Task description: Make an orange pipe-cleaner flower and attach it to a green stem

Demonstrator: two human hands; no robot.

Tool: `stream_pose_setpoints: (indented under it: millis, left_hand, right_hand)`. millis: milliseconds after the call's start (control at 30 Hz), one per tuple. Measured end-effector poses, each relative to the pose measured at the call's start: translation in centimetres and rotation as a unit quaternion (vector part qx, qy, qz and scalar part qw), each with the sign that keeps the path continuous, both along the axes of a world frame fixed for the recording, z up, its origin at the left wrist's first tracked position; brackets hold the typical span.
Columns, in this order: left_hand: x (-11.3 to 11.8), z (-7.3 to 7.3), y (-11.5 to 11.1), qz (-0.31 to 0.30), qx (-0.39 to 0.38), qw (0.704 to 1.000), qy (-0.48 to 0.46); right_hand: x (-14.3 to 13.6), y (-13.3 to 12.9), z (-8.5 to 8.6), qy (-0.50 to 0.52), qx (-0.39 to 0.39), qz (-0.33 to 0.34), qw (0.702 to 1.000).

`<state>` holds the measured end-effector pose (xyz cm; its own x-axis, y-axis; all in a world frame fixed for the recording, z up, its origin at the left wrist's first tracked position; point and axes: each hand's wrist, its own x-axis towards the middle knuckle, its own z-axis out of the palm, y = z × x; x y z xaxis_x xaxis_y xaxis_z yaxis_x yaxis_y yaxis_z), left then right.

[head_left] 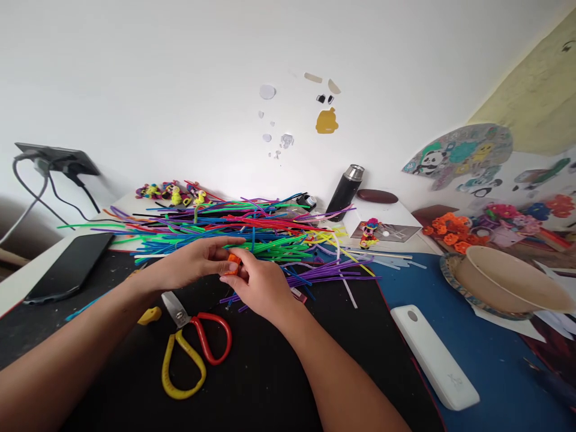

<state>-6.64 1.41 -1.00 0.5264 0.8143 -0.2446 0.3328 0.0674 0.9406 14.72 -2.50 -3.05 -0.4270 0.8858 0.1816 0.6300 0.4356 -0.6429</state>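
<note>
Two bare hands meet over a black mat, at the near edge of a heap of colorful fuzzy stems (216,231). Between them, left of the scene's middle, is a small orange piece (233,261). The left hand (197,261) pinches it between thumb and forefinger; the right hand (266,284) grips it from the other side with thumb and forefinger, its other fingers curled.

Near the left wrist lie scissors (180,320) with one yellow and one red handle, beside a yellow piece (150,315). A white oblong device (435,358) rests to the right.

The piece is small and the grip all fingertips, so it could slip and drop among the stems if either pinch loosens. A lowered left wrist might brush the scissor blades, and a knuckle could snag the loose stems.

Fingers cover most of the orange piece, so its shape is unclear. A blue stem (252,239) stands up behind the hands; whether it joins the piece cannot be told. The right edge crops a bowl (508,282).
</note>
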Motion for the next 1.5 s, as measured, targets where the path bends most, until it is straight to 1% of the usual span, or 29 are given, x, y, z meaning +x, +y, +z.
stream_pose_setpoints:
  millis: [133,267,333,400,500,600,667,700,733,767,833,867,933,1033,1133,1267,1400,1500]
  left_hand:
    - [0.2,0.8,-0.3,0.007,0.002,1.0,0.012]
    - [0.6,1.4,-0.5,0.017,0.015,0.999,0.026]
    - [0.4,1.7,-0.4,0.042,0.042,0.998,0.031]
    - [-0.1,2.2,-0.1,0.087,0.084,0.992,0.037]
    - [-1.5,3.1,0.4,0.171,0.162,0.97,0.061]
    - [-3.0,4.0,0.8,0.246,0.226,0.94,0.075]
    - [-3.5,4.0,0.9,0.269,0.257,0.925,0.08]
    - [-3.6,3.8,1.0,0.267,0.272,0.92,0.091]
    - [-3.4,3.3,1.0,0.252,0.283,0.919,0.108]
    - [-3.1,2.7,0.9,0.227,0.293,0.919,0.136]
    - [-2.1,1.2,0.8,0.15,0.3,0.922,0.195]
    - [-1.5,0.4,0.6,0.12,0.314,0.915,0.224]
    - [0.0,-0.9,0.1,0.081,0.356,0.887,0.282]
    - [1.9,-2.1,-0.7,0.021,0.383,0.85,0.361]
    - [3.0,-2.5,-1.1,0.004,0.38,0.823,0.422]
    - [3.3,-2.8,-1.0,-0.009,0.386,0.804,0.452]
    - [3.3,-2.8,-1.0,-0.025,0.388,0.803,0.451]
    - [3.4,-2.4,-0.7,-0.03,0.394,0.805,0.443]
  right_hand:
    - [-0.1,-0.1,0.4,-0.003,-0.008,-0.015,1.0]
    - [-0.2,-0.1,0.2,0.003,-0.011,-0.024,1.0]
    - [-0.1,0.0,0.0,0.042,-0.004,-0.032,0.999]
    - [0.1,0.2,-0.1,0.116,0.003,-0.045,0.992]
    - [0.7,0.7,0.2,0.261,-0.004,-0.078,0.962]
    - [1.8,1.3,1.0,0.396,-0.047,-0.116,0.91]
    - [2.6,1.8,1.6,0.459,-0.065,-0.143,0.875]
    - [2.9,2.0,1.8,0.48,-0.064,-0.153,0.861]
    - [3.2,2.2,2.0,0.497,-0.062,-0.162,0.85]
    - [3.5,2.4,2.1,0.51,-0.062,-0.169,0.841]
    - [3.7,2.6,2.1,0.527,-0.064,-0.179,0.828]
    - [3.7,2.6,2.1,0.529,-0.067,-0.181,0.826]
    - [3.5,2.4,1.9,0.523,-0.075,-0.178,0.83]
    - [3.0,2.0,1.8,0.502,-0.082,-0.165,0.845]
    - [2.7,1.7,1.6,0.482,-0.085,-0.165,0.857]
    - [2.4,1.6,1.4,0.457,-0.096,-0.163,0.869]
    - [2.4,1.5,1.3,0.455,-0.096,-0.163,0.87]
    - [2.3,1.4,1.2,0.452,-0.1,-0.16,0.872]
